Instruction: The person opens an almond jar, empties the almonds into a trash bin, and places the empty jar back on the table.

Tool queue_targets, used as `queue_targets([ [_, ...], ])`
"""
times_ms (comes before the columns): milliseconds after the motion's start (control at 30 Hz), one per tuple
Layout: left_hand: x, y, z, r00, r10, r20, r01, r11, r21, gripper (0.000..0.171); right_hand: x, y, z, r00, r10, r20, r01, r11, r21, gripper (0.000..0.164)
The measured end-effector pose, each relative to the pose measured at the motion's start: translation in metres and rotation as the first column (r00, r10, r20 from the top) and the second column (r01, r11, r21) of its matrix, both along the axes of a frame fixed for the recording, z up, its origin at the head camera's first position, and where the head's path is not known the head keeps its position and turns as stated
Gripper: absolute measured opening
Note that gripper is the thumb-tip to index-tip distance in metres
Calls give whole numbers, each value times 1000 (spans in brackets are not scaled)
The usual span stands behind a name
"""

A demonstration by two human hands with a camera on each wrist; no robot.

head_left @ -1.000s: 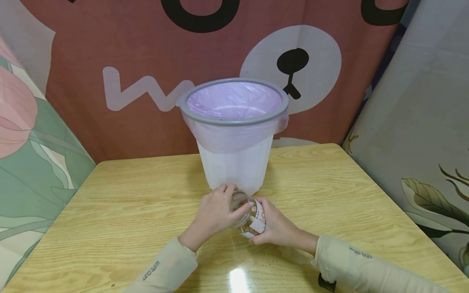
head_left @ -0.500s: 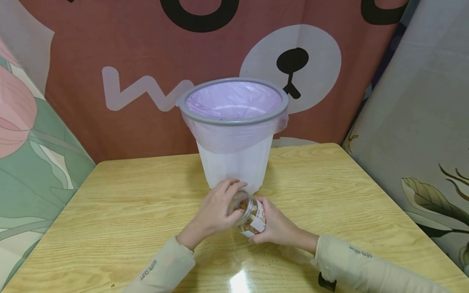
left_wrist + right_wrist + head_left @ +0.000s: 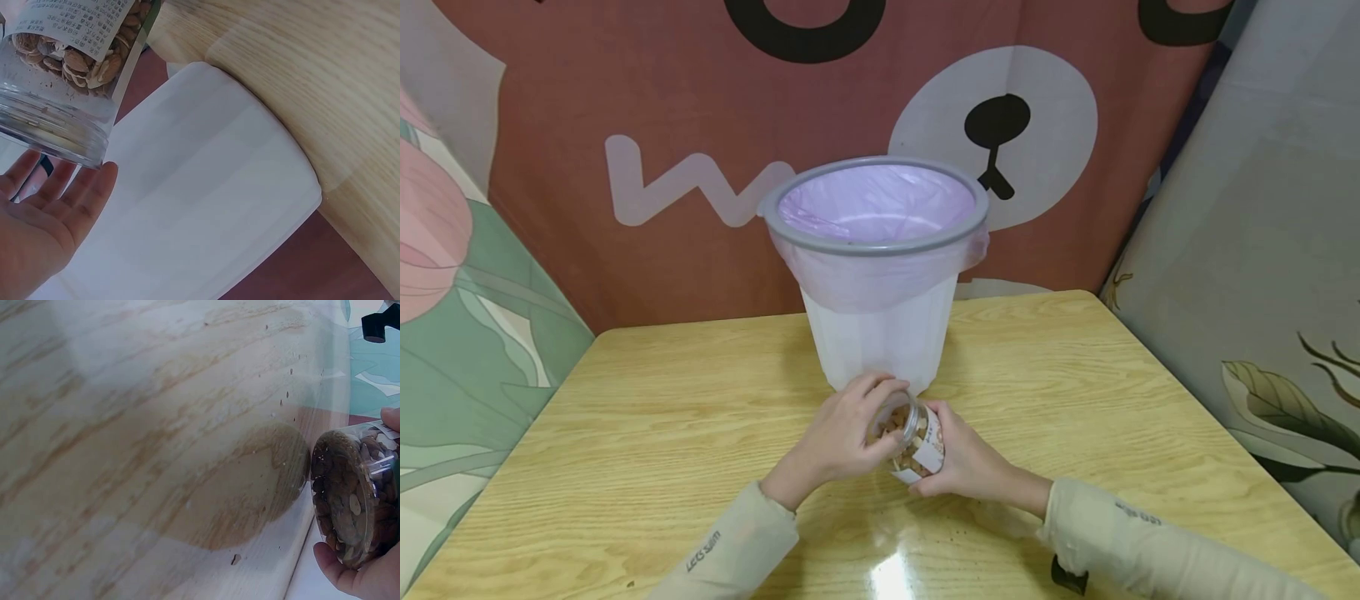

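A clear jar [image 3: 925, 446] with a white printed label holds brown nut-like pieces [image 3: 78, 65]. It is tilted on its side over the table in the head view, mouth towards the left. My right hand [image 3: 970, 462] grips the jar round its lower part; its fingertips show at the jar's base in the right wrist view. My left hand [image 3: 850, 429] is cupped at the jar's mouth, thumb below and fingers above. In the left wrist view its fingers [image 3: 94, 197] lie loosely bent at the rim, with nothing visible gripped in them. Whether they touch it, I cannot tell.
Just beyond the hands stands a white bin [image 3: 880, 333] with a grey rim and a purple liner bag. Small dark crumbs [image 3: 287, 394] lie on the wood-grain table [image 3: 685, 417]. Printed cloths hang behind and at both sides.
My left thumb has moved down from across the jar's mouth, and the fingers have spread. More pieces show near the mouth now. My right hand still grips the jar in the same place.
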State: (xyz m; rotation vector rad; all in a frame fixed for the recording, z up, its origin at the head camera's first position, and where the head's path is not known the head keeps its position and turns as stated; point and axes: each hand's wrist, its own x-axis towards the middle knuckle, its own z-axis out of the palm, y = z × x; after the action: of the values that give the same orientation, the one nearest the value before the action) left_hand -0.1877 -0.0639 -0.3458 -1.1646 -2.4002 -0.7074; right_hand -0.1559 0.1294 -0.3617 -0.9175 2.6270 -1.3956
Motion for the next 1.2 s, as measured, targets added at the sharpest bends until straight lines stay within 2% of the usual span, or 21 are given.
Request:
queue_targets([
  [167,1,1,-1,999,31,-6,-31,999,-12,46,-2,1,-4,1000,8,15,-8,1000,-15,83],
  [300,1,3,-2,995,101,-13,-101,995,2,39,-10,3,-19,1000,16,10,-16,1000,-13,86],
  [400,1,5,-3,987,159,-37,-159,987,16,38,-16,5,-32,1000,16,2,-16,1000,-1,88],
  [567,-1,7,-4,965,248,-85,-249,969,9,42,-18,6,-36,999,31,-21,-31,1000,-4,87],
  [600,-1,7,-4,960,264,-89,-265,964,4,43,-18,6,-36,999,32,-26,-32,999,0,88],
  [733,0,7,-3,947,311,-88,-313,950,-13,43,-7,0,-14,999,29,-28,-28,999,24,85],
  [833,1,8,-1,942,325,-80,-327,945,-21,44,1,-3,2,999,25,-21,-24,999,34,82],
  [867,2,8,-1,942,328,-73,-330,944,-24,45,1,-3,2,1000,24,-18,-23,999,34,82],
  [933,2,8,-1,943,326,-60,-328,944,-34,47,1,-3,2,1000,18,-8,-18,999,29,82],
  [1033,1,6,-1,959,284,-26,-285,957,-49,52,2,-3,2,1000,5,15,-5,1000,22,81],
  [1133,0,1,1,985,164,53,-160,985,-65,57,2,-3,3,1000,-3,21,3,1000,20,81],
  [1200,-2,-4,2,992,59,114,-50,996,-73,60,2,-3,3,1000,-2,15,1,1000,24,81],
])
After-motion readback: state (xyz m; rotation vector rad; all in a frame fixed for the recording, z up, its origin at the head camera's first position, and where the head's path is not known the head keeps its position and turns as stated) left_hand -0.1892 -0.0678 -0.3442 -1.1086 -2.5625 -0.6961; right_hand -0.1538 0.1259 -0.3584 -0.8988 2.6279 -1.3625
